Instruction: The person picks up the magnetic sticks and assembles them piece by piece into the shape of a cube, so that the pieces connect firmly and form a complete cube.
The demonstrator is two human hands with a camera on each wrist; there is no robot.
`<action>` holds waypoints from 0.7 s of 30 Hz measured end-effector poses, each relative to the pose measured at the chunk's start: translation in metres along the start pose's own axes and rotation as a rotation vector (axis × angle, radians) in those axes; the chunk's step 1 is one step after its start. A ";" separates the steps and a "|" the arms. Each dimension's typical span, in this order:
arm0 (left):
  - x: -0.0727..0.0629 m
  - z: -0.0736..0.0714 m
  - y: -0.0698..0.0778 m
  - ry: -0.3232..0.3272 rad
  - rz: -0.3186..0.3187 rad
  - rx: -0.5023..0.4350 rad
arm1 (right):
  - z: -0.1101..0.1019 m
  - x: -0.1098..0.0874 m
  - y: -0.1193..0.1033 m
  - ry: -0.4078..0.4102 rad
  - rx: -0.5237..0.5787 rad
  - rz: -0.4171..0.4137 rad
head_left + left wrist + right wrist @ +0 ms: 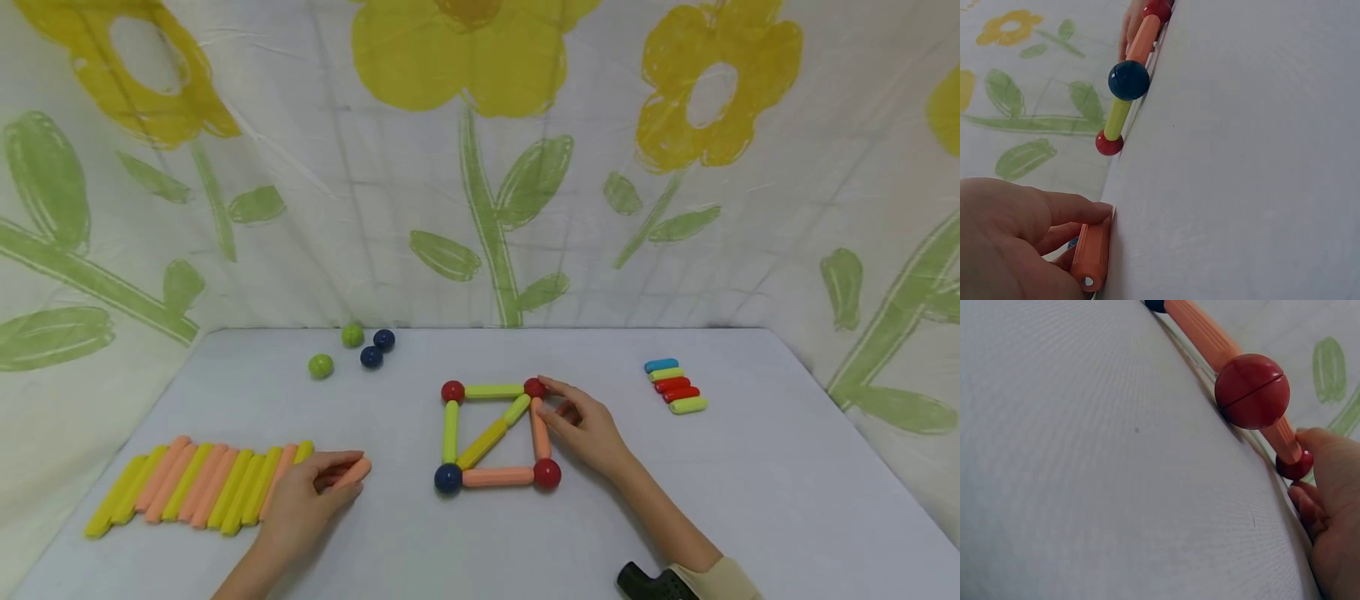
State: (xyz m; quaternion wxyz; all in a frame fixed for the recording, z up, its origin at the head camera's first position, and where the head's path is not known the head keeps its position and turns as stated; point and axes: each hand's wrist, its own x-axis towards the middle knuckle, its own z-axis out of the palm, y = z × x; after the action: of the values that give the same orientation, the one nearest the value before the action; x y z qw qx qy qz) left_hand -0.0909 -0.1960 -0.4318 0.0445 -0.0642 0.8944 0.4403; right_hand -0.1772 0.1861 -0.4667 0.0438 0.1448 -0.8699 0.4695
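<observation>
My left hand (296, 500) pinches a short orange rod (354, 473) between thumb and fingers, right of a row of yellow and orange rods (202, 487). A hole shows in the rod's end in the left wrist view. At the table's middle lies a square of rods and balls, with a blue ball (448, 478) at its near left corner and red balls at the others. A yellow diagonal rod (483, 443) crosses it. My right hand (588, 429) holds the far right red ball (534, 387), its thumb close by the orange side rod (540, 429).
Two green balls (321, 367) and two dark blue balls (371, 357) lie at the back left. Several short blue, green and red rods (675, 387) sit at the back right. A flowered cloth (315, 208) hangs behind the white table (750, 467).
</observation>
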 end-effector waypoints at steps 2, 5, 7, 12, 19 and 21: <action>0.000 0.001 0.002 0.002 0.008 -0.004 | 0.000 0.000 0.000 -0.003 0.001 -0.005; 0.001 0.003 0.008 0.014 0.010 -0.001 | 0.000 0.001 0.000 -0.005 0.003 -0.009; 0.004 0.006 0.013 0.021 0.014 -0.006 | 0.000 0.001 0.000 -0.007 0.004 -0.005; 0.015 0.014 0.032 0.037 0.062 -0.058 | 0.000 0.001 0.000 -0.008 0.003 0.002; 0.040 0.034 0.063 0.071 0.155 -0.203 | -0.001 0.000 0.000 -0.006 0.013 -0.002; 0.050 0.040 0.071 0.089 0.173 -0.256 | -0.001 -0.001 0.000 -0.007 0.017 0.003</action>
State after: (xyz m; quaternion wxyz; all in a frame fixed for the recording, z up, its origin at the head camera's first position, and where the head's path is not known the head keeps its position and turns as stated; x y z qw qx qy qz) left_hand -0.1505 -0.1249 -0.4077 -0.0416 -0.0115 0.8343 0.5496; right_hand -0.1767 0.1867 -0.4663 0.0387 0.1458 -0.8661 0.4765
